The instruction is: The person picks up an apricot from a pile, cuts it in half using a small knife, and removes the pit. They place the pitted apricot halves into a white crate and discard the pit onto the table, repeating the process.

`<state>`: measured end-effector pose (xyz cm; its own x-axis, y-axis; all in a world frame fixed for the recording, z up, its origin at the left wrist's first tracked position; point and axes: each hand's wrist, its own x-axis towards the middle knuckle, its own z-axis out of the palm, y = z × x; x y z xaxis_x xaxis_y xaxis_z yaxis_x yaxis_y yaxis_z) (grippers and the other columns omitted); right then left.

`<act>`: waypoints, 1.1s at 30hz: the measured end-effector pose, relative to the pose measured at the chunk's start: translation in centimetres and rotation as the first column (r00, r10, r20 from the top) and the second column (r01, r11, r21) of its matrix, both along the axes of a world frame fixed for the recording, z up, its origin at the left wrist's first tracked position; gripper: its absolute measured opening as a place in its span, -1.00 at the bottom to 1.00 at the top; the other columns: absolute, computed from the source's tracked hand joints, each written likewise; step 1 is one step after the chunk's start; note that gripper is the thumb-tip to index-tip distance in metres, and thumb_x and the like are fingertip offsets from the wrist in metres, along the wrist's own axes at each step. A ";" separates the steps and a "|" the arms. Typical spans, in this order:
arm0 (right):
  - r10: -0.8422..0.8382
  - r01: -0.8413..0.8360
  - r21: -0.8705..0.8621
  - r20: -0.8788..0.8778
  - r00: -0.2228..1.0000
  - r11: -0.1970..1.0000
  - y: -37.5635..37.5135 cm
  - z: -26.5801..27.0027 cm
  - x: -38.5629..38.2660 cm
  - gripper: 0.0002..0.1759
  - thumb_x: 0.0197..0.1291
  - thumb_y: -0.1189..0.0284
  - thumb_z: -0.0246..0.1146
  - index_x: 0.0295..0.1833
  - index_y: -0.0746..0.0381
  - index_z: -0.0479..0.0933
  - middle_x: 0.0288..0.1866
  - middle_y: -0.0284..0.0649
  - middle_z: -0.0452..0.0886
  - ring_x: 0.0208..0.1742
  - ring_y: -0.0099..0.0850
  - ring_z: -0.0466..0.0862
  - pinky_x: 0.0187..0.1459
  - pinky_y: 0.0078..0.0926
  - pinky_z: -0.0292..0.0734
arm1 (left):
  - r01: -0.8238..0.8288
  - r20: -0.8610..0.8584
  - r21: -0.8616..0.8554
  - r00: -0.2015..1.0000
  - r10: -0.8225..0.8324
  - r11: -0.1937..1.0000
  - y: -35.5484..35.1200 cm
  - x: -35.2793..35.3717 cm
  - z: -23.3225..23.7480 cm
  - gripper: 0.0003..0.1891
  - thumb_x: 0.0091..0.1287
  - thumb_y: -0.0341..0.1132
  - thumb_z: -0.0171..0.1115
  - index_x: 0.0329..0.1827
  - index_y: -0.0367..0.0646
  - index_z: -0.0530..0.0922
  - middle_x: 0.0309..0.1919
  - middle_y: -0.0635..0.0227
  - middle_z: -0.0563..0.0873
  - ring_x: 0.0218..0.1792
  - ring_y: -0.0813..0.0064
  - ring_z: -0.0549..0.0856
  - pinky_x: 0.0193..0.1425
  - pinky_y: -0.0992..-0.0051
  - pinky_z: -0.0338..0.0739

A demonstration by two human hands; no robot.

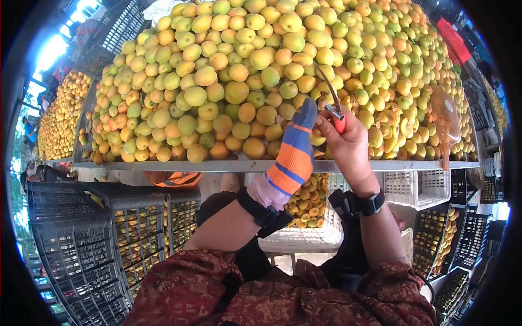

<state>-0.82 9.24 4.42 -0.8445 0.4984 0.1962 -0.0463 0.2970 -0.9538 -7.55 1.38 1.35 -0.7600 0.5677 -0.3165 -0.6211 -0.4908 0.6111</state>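
My right hand [348, 142] is closed round the red handle of a curved knife [329, 89]. Its thin blade arcs up and away over the fruit, with a silver metal collar at the handle. Close beside it on the left is my left hand [296, 144], in a blue and orange striped glove. Its fingers look closed and turned away from me, so whatever they hold is hidden. Both hands are above the near edge of a big heap of yellow-green apricots [206, 98]. Split apricots [389, 122] lie just right of my right hand.
A metal table rim [228, 166] runs below the heap. Under it, between my knees, a white crate [326, 236] holds split apricots [304, 206]. Black crates [81, 255] are stacked at left, and more black crates [432, 239] at right. A brownish see-through bag [443, 117] lies on the heap.
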 end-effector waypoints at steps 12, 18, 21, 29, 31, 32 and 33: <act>-0.148 0.124 0.305 0.054 0.988 0.944 -2.0 -1.5 -0.9 -0.69 0.17 0.36 0.30 -0.06 0.29 0.47 -0.52 -0.38 0.49 -0.47 -0.65 0.42 -0.38 -0.64 0.44 | -0.034 0.215 0.000 0.976 0.033 0.999 -0.7 -0.4 -1.6 -0.41 0.30 0.26 -0.05 0.07 -0.08 0.44 -0.16 0.40 0.56 -0.32 0.56 0.54 -0.20 0.59 0.44; -0.230 0.277 0.195 -0.234 0.945 0.941 -1.1 -0.9 -0.8 -0.73 0.18 0.25 0.27 -0.21 0.22 0.47 -0.60 -0.30 0.51 -0.58 -0.42 0.54 -0.52 -0.48 0.44 | -0.084 0.267 0.286 0.964 0.005 0.954 0.1 1.5 0.5 -0.66 0.36 0.03 0.04 -0.25 -0.08 0.50 -0.32 0.41 0.60 -0.37 0.54 0.57 -0.25 0.53 0.50; -0.364 0.161 -0.592 -0.242 0.899 0.790 -0.3 2.3 -0.8 -0.59 0.34 0.13 0.06 -0.51 0.09 0.21 -0.66 -0.47 0.16 -0.66 -0.63 0.20 -0.65 -0.65 0.10 | -0.058 0.075 0.121 0.996 0.049 0.991 0.4 1.5 0.9 -0.70 0.39 -0.04 0.03 -0.11 -0.09 0.51 -0.29 0.43 0.60 -0.30 0.53 0.59 -0.24 0.49 0.51; -0.501 0.098 -0.719 -0.372 0.782 0.688 2.0 4.1 -0.2 -0.51 0.33 0.01 -0.01 -0.56 0.06 0.14 -0.70 -0.46 0.05 -0.69 -0.61 0.02 -0.63 -0.61 -0.06 | 0.143 -0.180 -0.079 0.971 -0.155 0.987 1.2 3.8 0.3 -0.62 0.41 -0.02 -0.06 -0.15 -0.18 0.52 -0.55 0.39 0.57 -0.60 0.58 0.53 -0.54 0.60 0.37; -0.508 0.188 -0.648 -0.351 0.787 0.738 1.7 4.0 0.0 -0.50 0.32 0.02 0.01 -0.55 0.08 0.12 -0.71 -0.45 0.05 -0.71 -0.62 0.04 -0.66 -0.62 -0.07 | 0.142 -0.083 -0.028 0.986 -0.144 0.989 1.6 4.1 0.6 -0.68 0.40 -0.07 0.01 -0.21 -0.16 0.51 -0.63 0.41 0.53 -0.77 0.60 0.42 -0.72 0.59 0.29; -0.495 0.214 -0.603 -0.348 0.796 0.769 1.4 4.0 0.1 -0.50 0.32 0.02 0.01 -0.55 0.09 0.12 -0.71 -0.45 0.04 -0.71 -0.62 0.04 -0.67 -0.61 -0.07 | 0.144 -0.082 -0.029 0.986 -0.146 0.989 1.6 4.2 0.3 -0.68 0.40 -0.07 0.01 -0.21 -0.16 0.51 -0.63 0.41 0.53 -0.77 0.60 0.42 -0.72 0.59 0.29; -0.494 0.213 -0.603 -0.348 0.797 0.769 1.2 3.9 0.1 -0.50 0.32 0.02 0.01 -0.55 0.09 0.12 -0.71 -0.45 0.04 -0.71 -0.62 0.04 -0.67 -0.61 -0.07 | 0.163 -0.159 -0.050 0.973 -0.169 0.985 1.4 4.2 0.2 -0.69 0.40 -0.07 0.00 -0.21 -0.16 0.51 -0.60 0.39 0.55 -0.71 0.61 0.46 -0.67 0.63 0.30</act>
